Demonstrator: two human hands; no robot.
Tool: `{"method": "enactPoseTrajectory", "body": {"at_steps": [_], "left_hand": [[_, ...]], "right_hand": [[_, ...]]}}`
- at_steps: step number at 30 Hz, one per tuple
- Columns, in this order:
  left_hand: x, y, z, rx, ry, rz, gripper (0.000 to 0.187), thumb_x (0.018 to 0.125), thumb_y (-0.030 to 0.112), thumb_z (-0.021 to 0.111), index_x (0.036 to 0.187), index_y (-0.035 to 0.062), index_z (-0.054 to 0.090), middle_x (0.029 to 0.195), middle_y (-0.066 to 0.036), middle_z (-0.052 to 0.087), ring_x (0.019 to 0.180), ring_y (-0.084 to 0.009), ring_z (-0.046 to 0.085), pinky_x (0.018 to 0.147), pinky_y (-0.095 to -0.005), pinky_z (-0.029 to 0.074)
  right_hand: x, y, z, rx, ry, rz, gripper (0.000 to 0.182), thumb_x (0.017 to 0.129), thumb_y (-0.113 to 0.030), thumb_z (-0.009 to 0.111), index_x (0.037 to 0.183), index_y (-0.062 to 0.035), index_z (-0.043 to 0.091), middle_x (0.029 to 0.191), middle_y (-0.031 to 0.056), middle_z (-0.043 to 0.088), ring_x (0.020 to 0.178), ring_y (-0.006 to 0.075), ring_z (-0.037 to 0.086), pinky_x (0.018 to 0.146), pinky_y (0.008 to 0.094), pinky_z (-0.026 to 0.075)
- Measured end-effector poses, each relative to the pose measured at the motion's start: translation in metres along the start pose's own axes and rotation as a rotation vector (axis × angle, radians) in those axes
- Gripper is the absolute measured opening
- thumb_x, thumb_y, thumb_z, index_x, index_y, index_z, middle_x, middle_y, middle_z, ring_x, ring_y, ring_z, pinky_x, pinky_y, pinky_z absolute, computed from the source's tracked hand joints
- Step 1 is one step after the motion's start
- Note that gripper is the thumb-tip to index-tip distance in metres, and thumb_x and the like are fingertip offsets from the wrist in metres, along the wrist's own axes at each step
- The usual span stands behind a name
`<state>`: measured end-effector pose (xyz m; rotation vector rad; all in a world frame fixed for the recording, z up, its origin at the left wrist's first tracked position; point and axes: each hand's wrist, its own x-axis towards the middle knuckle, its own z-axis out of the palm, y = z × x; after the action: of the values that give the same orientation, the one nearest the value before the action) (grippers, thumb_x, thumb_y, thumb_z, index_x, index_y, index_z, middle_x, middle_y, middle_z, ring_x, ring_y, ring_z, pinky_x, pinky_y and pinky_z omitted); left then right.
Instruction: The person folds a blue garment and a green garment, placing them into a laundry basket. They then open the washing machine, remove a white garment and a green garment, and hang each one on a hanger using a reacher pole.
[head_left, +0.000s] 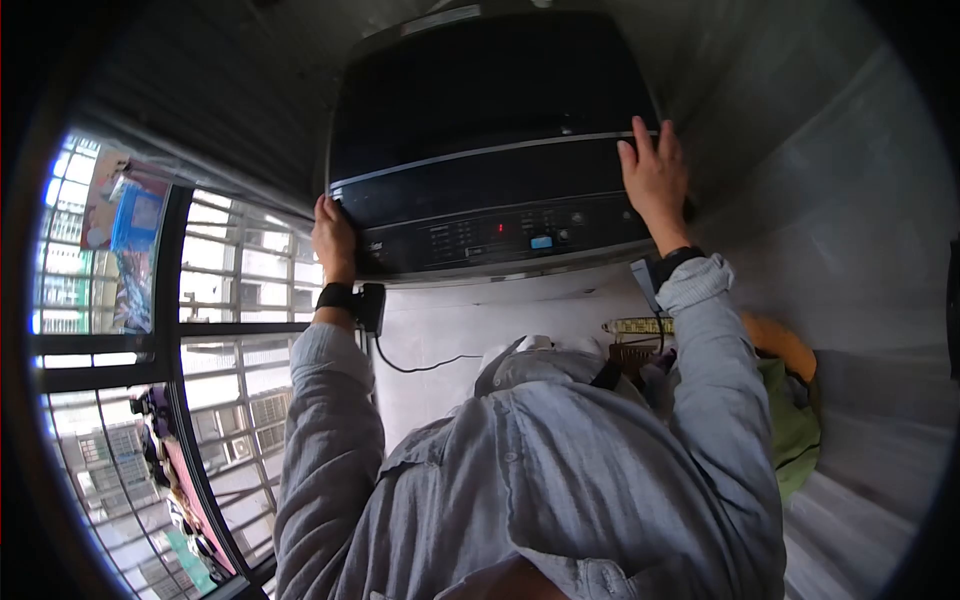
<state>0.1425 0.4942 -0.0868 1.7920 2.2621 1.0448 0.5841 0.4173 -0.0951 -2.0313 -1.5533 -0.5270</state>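
Note:
A dark top-loading washing machine (pixel 480 110) stands in front of me with its lid closed. Along its near edge runs a control panel (pixel 510 232) with a lit red digit and a blue button or label. My left hand (pixel 334 240) lies against the machine's left front corner, its fingers pointing up along the side and partly hidden. On the right edge, next to the end of the lid's seam, my right hand (pixel 657 183) rests with its fingers spread. Neither hand holds a loose object. Both wrists carry black straps with small devices.
Barred windows (pixel 240 260) line the left, with a blue item (pixel 137 218) hanging by them. A grey wall (pixel 830 200) closes in the right side. Green cloth (pixel 790 425) and an orange item (pixel 780 345) lie low at the right. A black cable (pixel 420 369) hangs from my left wrist.

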Motion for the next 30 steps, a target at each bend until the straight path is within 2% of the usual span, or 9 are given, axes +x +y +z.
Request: {"method": "enactPoseTrajectory", "body": {"at_steps": [5,8,11,14,18,19,24,29,30], "left_hand": [[0.008,-0.026,0.011,0.007,-0.031,0.048,0.051,0.093,0.046,0.029,0.123,0.0103,0.05,0.109,-0.021,0.059,0.101,-0.0404,0.054,0.085,-0.0438,0.041],[-0.001,-0.004,0.0,0.037,-0.149,-0.012,0.058,0.092,0.049,0.031,0.13,0.0068,0.041,0.121,-0.022,0.052,0.112,-0.0376,0.048,0.093,-0.04,0.037],[-0.005,0.002,-0.001,-0.024,-0.14,0.143,0.059,0.092,0.046,0.035,0.135,0.005,0.034,0.138,-0.018,0.036,0.127,-0.0314,0.034,0.103,-0.0362,0.026],[-0.001,-0.005,0.0,0.149,-0.207,0.366,0.056,0.093,0.042,0.034,0.136,0.007,0.033,0.144,-0.016,0.025,0.133,-0.0302,0.022,0.107,-0.0385,0.018],[0.005,-0.014,0.005,0.043,-0.262,0.425,0.062,0.093,0.048,0.031,0.139,0.0067,0.029,0.146,-0.018,0.018,0.136,-0.0303,0.015,0.108,-0.0376,0.015],[0.003,-0.012,0.003,0.077,-0.277,0.407,0.063,0.094,0.049,0.026,0.139,0.0049,0.027,0.146,-0.019,0.016,0.136,-0.0308,0.014,0.109,-0.0385,0.013],[0.002,-0.022,0.009,0.132,-0.24,0.357,0.067,0.093,0.053,0.023,0.14,0.0058,0.023,0.147,-0.018,0.015,0.136,-0.0328,0.013,0.11,-0.04,0.01],[-0.003,-0.022,0.008,0.198,-0.212,0.378,0.068,0.093,0.053,0.024,0.14,0.0052,0.022,0.146,-0.019,0.016,0.136,-0.0318,0.011,0.111,-0.0418,0.007],[-0.005,-0.02,0.008,0.229,-0.234,0.339,0.065,0.094,0.051,0.02,0.141,0.0056,0.021,0.147,-0.017,0.014,0.136,-0.0306,0.009,0.111,-0.0391,0.004]], "right_hand": [[-0.003,-0.005,-0.006,0.071,-0.029,0.096,0.041,0.086,-0.035,0.05,0.124,-0.0178,0.048,0.134,0.0226,0.034,0.12,0.0383,0.036,0.084,0.0519,0.038],[-0.006,-0.017,-0.007,0.039,0.045,0.201,0.043,0.082,-0.033,0.054,0.121,-0.0174,0.05,0.132,0.0218,0.036,0.119,0.0395,0.036,0.083,0.053,0.037],[-0.006,-0.017,-0.01,0.079,0.083,0.229,0.042,0.08,-0.033,0.055,0.12,-0.0175,0.052,0.131,0.0226,0.039,0.118,0.04,0.037,0.084,0.053,0.035],[-0.006,-0.016,-0.007,0.115,0.111,0.241,0.043,0.08,-0.033,0.056,0.12,-0.0153,0.053,0.131,0.0243,0.04,0.117,0.0417,0.039,0.085,0.0549,0.035],[-0.008,-0.016,-0.003,0.147,0.118,0.263,0.045,0.081,-0.033,0.056,0.121,-0.0147,0.052,0.133,0.0255,0.037,0.118,0.0427,0.038,0.087,0.0575,0.033],[-0.009,-0.016,-0.003,0.154,0.127,0.268,0.045,0.081,-0.034,0.056,0.122,-0.0146,0.052,0.133,0.0254,0.037,0.118,0.0426,0.037,0.088,0.0579,0.032],[-0.017,-0.018,-0.008,0.189,0.142,0.272,0.046,0.081,-0.035,0.056,0.121,-0.0121,0.053,0.133,0.024,0.037,0.121,0.0419,0.034,0.094,0.0575,0.028],[-0.014,-0.016,-0.011,0.179,0.104,0.29,0.045,0.081,-0.033,0.056,0.121,-0.0107,0.052,0.133,0.0248,0.037,0.122,0.0416,0.034,0.093,0.0575,0.03],[-0.015,-0.016,-0.009,0.187,0.091,0.294,0.047,0.081,-0.034,0.056,0.121,-0.011,0.052,0.133,0.0246,0.037,0.123,0.0418,0.032,0.094,0.0578,0.029]]}}
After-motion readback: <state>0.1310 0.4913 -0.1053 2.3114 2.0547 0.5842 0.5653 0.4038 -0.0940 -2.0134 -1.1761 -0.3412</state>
